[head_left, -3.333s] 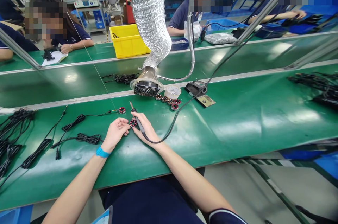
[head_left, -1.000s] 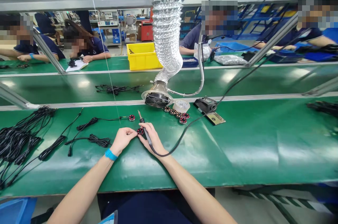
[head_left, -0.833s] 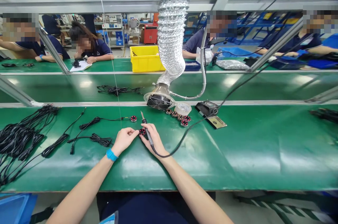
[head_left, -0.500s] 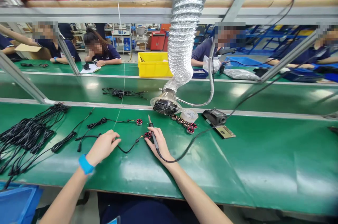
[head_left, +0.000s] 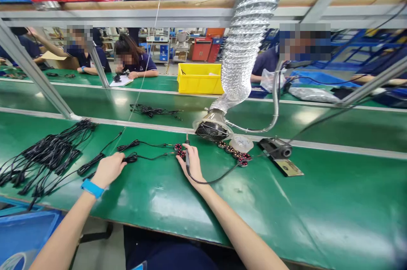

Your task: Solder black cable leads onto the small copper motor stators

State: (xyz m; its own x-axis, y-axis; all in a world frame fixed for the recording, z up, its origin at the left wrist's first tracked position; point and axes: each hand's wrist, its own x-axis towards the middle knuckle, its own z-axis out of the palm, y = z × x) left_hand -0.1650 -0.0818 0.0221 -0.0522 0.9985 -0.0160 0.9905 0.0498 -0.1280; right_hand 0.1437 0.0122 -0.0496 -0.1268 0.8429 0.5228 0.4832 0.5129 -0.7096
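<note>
My right hand (head_left: 191, 167) is closed round a soldering iron (head_left: 187, 156), tip pointing away, and rests beside two small red-and-black round motors (head_left: 179, 149) on the green bench. A thin black wire runs from one motor left to a coiled black cable (head_left: 131, 158). My left hand (head_left: 108, 169), with a blue wristband, is closed on that coil's end. The iron's cord (head_left: 219, 176) loops right toward its stand (head_left: 276, 150).
A silver fume duct with a fan mouth (head_left: 212, 129) hangs just behind the motors. Several more motors (head_left: 233, 155) and a clear lid lie beside it. Black cable bundles (head_left: 44, 155) lie at left. Other people sit across the benches, near a yellow bin (head_left: 199, 78).
My left hand left the motor and moved left, pulling the coiled cable with it. My right hand stayed on the iron by the motor. The camera tilted up and turned left.
</note>
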